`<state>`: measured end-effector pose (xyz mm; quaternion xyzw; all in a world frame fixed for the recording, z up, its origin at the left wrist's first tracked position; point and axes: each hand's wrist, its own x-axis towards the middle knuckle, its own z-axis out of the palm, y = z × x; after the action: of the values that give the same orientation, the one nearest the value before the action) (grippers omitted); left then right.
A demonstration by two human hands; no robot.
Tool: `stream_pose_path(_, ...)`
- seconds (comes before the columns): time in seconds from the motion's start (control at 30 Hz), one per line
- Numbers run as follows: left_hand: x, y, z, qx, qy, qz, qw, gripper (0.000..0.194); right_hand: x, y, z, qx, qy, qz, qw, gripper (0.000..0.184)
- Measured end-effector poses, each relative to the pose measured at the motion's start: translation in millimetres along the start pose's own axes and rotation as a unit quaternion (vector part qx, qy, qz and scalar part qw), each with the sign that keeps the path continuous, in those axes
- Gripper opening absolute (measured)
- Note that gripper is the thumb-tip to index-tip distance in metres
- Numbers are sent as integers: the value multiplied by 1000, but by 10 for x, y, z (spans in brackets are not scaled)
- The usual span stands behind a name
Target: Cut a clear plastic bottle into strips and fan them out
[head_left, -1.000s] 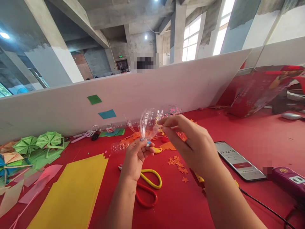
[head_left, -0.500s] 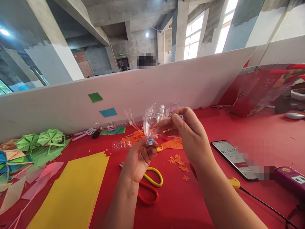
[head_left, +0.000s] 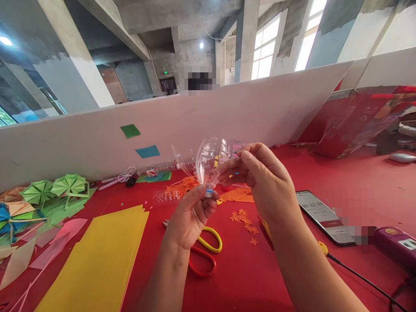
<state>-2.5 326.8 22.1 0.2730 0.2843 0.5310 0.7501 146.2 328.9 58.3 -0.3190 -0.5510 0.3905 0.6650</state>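
Note:
My left hand [head_left: 195, 216] is closed around the neck of a clear plastic bottle top [head_left: 208, 162], with a blue ring at the neck pointing down. The bottle's wall is cut into thin strips that fan and curve upward. My right hand [head_left: 263, 173] is at the strips' right side, its thumb and fingers curled together; a clear strip appears to be between them, though the fingertips are hard to make out. Scissors [head_left: 211, 251] with a red and a yellow handle lie beneath my left wrist. Small orange paper stars [head_left: 243, 223] are scattered below my right hand.
Yellow paper sheets [head_left: 94, 255] lie at left, by green folded paper umbrellas [head_left: 68, 185]. A phone [head_left: 325, 219] showing a timer and a purple device [head_left: 394, 242] are at right. A white partition [head_left: 182, 121] stands behind; a red box [head_left: 354, 125] sits far right.
My right hand has shifted from above the strips to their right side, fingers drawing strips outward. The left hand keeps its hold on the neck, and the strips now bulge into a rounder shape.

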Motion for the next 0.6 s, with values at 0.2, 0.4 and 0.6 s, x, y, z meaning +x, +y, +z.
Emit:
stream_pose_path(0.2,11,-15,-12,-1,-13,4,1000,11,-10,-8,7,7,-3,-2,1000,16)
stream_pose_path(0.4,9,-6,-15,-2,-3,9,1000,7,-37,-31,7,-13,-15,-23,1000,17)
stream_pose_path(0.6,18,7,-16,-4,-16,-10,1000,11,-75,-139,-16,-51,-35,-61,996,6)
